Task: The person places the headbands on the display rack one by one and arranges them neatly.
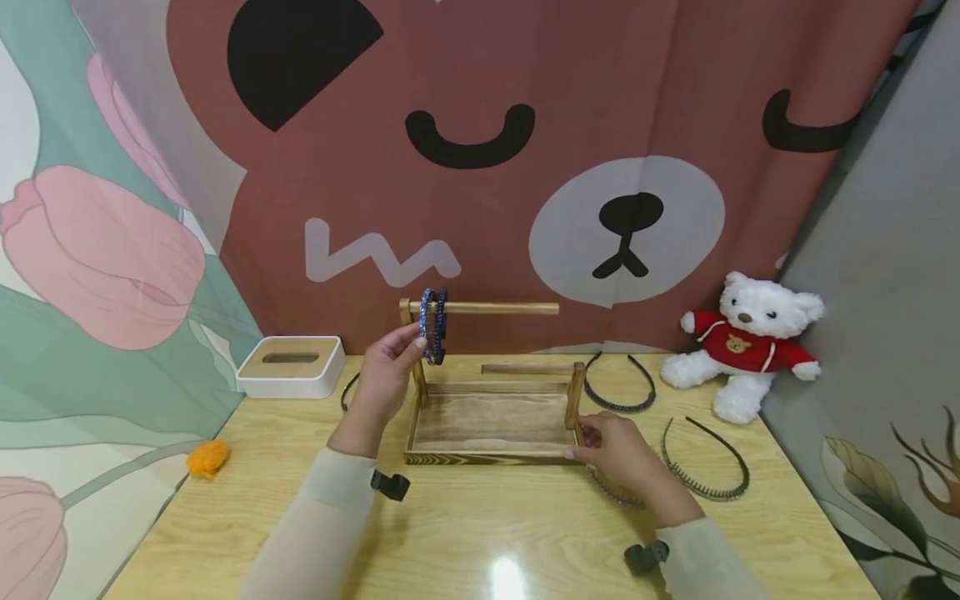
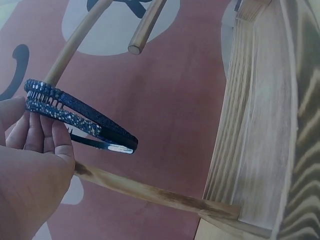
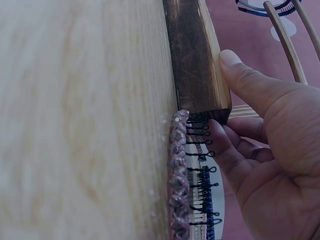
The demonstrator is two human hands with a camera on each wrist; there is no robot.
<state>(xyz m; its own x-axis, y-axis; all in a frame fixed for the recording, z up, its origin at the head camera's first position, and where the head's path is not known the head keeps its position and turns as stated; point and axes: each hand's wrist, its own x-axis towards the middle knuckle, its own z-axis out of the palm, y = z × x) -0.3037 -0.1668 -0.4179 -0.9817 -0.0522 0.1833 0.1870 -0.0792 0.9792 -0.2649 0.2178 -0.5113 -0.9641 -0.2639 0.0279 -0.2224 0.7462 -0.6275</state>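
A wooden rack [image 1: 487, 458] with a shallow tray base and two rods on side posts stands in front of me. On its upper-left rod [image 1: 502, 308], near the post, hang two dark blue glittery headbands [image 2: 60, 111]. My left hand [image 1: 384, 379] pinches the nearer one between thumb and fingers, close to the rod. My right hand [image 1: 622, 450] grips the rack's front right corner [image 3: 197, 60], thumb on the front face and fingers round the end. Just under those fingers, a beaded headband [image 3: 178, 175] with wire teeth lies on the table, partly hidden by the hand in the head view.
Two more headbands, a dark one [image 1: 621, 407] and a toothed one [image 1: 720, 493], lie right of the rack. Another dark headband [image 1: 347, 392] shows behind my left hand. A white tissue box [image 1: 288, 383], an orange clump [image 1: 207, 459] and a white teddy bear [image 1: 757, 333] stand around the table [image 1: 450, 533].
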